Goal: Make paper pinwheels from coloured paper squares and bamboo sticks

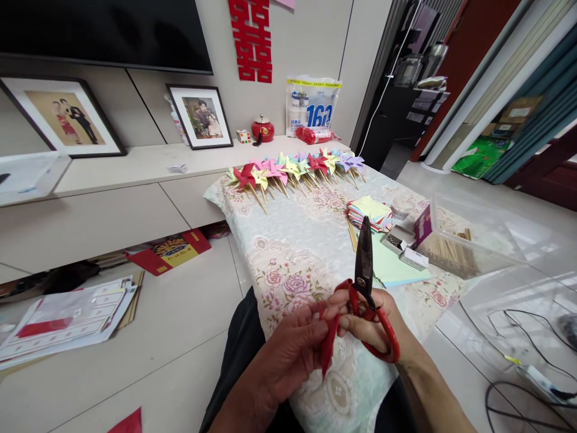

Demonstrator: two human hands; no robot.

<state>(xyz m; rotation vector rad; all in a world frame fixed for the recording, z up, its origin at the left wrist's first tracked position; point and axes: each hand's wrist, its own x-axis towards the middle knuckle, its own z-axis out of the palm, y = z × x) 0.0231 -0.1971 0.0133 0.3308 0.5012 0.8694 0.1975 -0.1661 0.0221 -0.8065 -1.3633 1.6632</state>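
Between my two hands is a folded piece of red paper, low over the near end of the cloth-covered table. My left hand pinches its left side. In my right hand are red-handled scissors, blades closed and pointing away from me; its fingertips also touch the paper. Beyond my right hand lie a light green sheet, a stack of coloured paper squares and small white boxes, one open with small dark pieces inside. Paper pinwheels on sticks line the table's far end.
On the right, a clear plastic bin holds thin wooden sticks. A floral cloth covers the table. Behind it a low cabinet carries framed photos and a red pot. Black cables lie on the floor at right.
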